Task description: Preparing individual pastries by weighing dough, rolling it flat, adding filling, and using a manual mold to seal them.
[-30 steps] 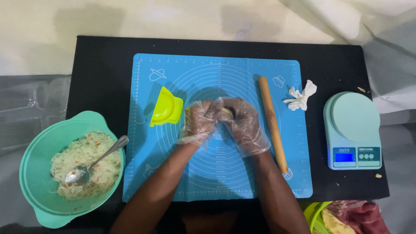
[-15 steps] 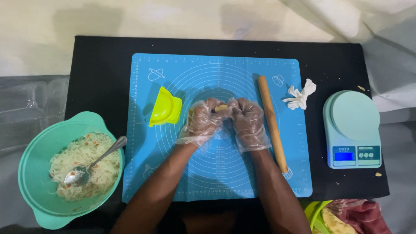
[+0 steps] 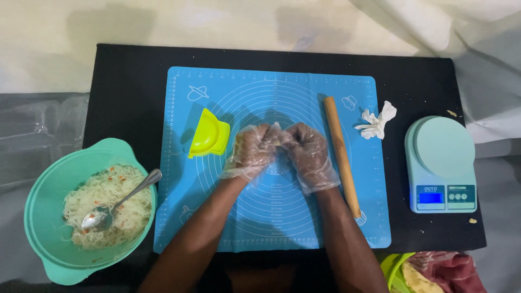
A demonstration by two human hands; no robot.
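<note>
Both gloved hands, left hand (image 3: 254,151) and right hand (image 3: 306,149), grip a dough piece (image 3: 278,142) together over the blue mat (image 3: 282,228) (fingers clamped on it). The yellow mould (image 3: 208,134) lies left of them, the rolling pin (image 3: 342,154) right.

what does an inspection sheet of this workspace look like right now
surface: blue mat on black table
job's things: small dough piece pinched between both hands
clutter: yellow mould, rolling pin, crumpled tissue, scale, green bowl of noodles with spoon
hands: left hand and right hand, both gloved, closed on the dough
cables: nothing seen
surroundings: pale cloth behind table
</note>
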